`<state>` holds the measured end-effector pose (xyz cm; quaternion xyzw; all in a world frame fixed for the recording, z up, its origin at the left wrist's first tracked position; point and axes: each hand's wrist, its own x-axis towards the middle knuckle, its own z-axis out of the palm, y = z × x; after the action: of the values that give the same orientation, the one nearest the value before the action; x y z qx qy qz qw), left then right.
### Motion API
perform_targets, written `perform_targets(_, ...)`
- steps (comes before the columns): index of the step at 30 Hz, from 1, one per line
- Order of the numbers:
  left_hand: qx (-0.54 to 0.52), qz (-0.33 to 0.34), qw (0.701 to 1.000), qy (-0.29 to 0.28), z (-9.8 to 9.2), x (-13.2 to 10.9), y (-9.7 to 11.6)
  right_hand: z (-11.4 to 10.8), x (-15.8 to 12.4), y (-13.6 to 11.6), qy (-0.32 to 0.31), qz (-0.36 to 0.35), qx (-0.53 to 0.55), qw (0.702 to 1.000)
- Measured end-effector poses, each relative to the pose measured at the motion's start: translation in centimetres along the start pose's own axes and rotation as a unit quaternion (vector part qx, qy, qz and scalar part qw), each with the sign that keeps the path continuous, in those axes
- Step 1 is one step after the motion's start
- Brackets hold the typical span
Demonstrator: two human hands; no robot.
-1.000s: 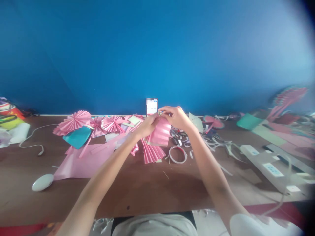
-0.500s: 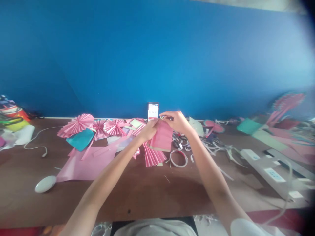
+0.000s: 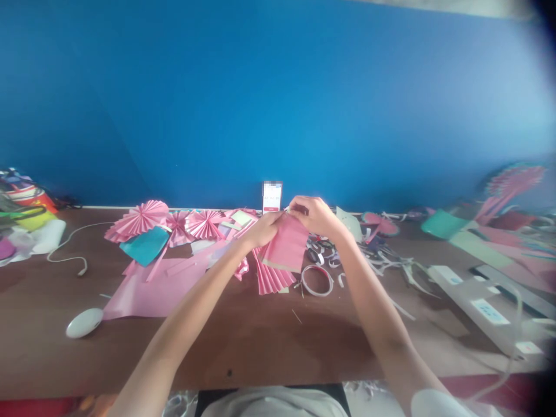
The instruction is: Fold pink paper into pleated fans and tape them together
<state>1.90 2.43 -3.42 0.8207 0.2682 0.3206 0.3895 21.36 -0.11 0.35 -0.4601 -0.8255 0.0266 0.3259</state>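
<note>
In front of me a piece of pink paper (image 3: 285, 246) hangs above the table, a pale strip along its lower edge. My left hand (image 3: 266, 229) is closed on its upper left side, thumb on top. At the upper edge my right hand (image 3: 311, 215) is pinched, fingers curled against the paper. A small pale bit shows between the two hands, too small to name. Just under the paper lies a pleated pink paper fan (image 3: 273, 278). To its right rests a roll of tape (image 3: 317, 281).
A phone (image 3: 272, 196) stands by the blue wall. Pink rosettes (image 3: 145, 219), a teal sheet (image 3: 145, 246) and a pink sheet (image 3: 143, 298) lie left, near a white mouse (image 3: 84, 323). Right are white strip scraps (image 3: 386, 262) and a power strip (image 3: 489, 310).
My right fingers have curled in and come down closer to the paper's upper edge. The left hand keeps its hold. The whole view has shifted slightly.
</note>
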Motion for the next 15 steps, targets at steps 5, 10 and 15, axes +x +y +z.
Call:
perform_targets(5, 0.050, -0.004, 0.998, -0.031, -0.47, -0.28, 0.40, 0.01, 0.14, -0.09, 0.001, -0.005, 0.014, 1.000)
perform_targets(10, 0.068, -0.007, 0.997, -0.034, -0.55, -0.19, 0.40, 0.05, 0.15, -0.58, -0.014, -0.028, 0.068, 0.997)
perform_targets(15, 0.086, -0.008, 0.996, -0.028, -0.66, -0.27, 0.13, -0.05, 0.19, -0.59, -0.021, -0.027, 0.075, 0.997)
